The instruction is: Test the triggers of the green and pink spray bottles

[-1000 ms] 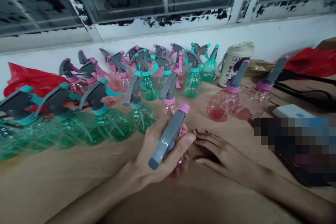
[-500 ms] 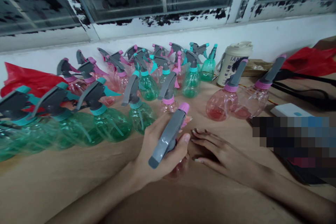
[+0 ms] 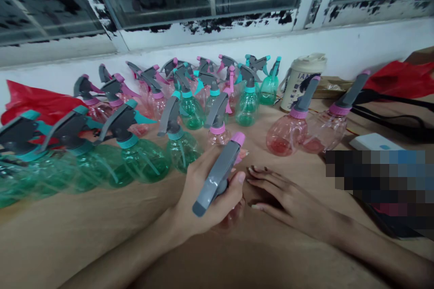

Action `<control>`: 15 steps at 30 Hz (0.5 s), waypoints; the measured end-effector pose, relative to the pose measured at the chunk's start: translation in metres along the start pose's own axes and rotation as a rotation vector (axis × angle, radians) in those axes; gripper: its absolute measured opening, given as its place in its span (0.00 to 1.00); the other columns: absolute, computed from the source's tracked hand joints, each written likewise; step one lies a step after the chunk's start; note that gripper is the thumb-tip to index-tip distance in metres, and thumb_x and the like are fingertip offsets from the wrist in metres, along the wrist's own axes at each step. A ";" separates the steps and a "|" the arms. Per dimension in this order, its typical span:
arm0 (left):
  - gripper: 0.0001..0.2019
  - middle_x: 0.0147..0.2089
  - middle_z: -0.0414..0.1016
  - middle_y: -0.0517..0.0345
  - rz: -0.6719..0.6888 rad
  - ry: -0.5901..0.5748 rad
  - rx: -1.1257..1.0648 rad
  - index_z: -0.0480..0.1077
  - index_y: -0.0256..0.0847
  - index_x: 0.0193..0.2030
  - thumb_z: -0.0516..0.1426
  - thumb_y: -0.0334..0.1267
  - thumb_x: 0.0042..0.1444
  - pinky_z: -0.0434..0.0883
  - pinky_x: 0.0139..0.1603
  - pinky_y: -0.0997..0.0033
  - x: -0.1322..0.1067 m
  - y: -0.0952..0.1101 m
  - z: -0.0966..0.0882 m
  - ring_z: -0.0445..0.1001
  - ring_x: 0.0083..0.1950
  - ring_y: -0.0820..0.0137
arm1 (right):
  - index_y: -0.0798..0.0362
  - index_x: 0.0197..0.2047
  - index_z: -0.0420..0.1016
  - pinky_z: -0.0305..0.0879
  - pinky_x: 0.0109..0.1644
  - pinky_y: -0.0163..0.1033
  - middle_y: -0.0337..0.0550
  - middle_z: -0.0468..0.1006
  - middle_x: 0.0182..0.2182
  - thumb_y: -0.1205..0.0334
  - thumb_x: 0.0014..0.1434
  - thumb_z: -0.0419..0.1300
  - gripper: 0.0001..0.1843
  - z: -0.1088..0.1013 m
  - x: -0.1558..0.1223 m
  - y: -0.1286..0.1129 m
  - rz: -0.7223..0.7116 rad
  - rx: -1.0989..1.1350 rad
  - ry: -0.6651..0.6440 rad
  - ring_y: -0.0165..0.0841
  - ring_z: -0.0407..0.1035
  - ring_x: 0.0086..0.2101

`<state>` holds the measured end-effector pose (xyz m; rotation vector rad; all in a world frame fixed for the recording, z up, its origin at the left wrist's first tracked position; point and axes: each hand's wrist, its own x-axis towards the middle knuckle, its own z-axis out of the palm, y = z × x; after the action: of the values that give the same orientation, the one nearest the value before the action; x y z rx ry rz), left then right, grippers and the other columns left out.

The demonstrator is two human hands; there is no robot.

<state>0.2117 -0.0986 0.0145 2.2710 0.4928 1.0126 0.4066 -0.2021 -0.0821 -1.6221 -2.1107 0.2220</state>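
Green spray bottles [image 3: 145, 160], left: close-set row, red plastic [image 3: 44, 99] behind. Tabletop [image 3: 111, 230], tan: open strip from the row's front edge down to the left forearm. Left hand [image 3: 190, 194], centre: wrapped around one pink spray bottle [image 3: 217, 174], grey head uppermost, low over the table's middle. Right hand [image 3: 285, 194]: relaxed, palm down, fingers extended, grasping nothing; narrow gap to the left thumb. Two pink spray bottles [image 3: 286, 135]: beyond the right hand, tabletop between. White box [image 3: 376, 141]: far right. Changed since one second ago: left thumb tip drawn back from right fingertips; standing bottles unmoved.
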 end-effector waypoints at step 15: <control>0.08 0.41 0.76 0.54 0.044 -0.006 -0.002 0.68 0.47 0.44 0.56 0.40 0.58 0.73 0.48 0.57 0.001 -0.001 -0.003 0.75 0.44 0.62 | 0.50 0.64 0.62 0.58 0.64 0.56 0.51 0.68 0.61 0.50 0.63 0.56 0.28 -0.002 0.001 0.000 -0.009 0.024 0.004 0.42 0.59 0.62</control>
<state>0.2098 -0.0961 0.0160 2.2913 0.4407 1.0265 0.4072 -0.2014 -0.0802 -1.5980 -2.1040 0.2401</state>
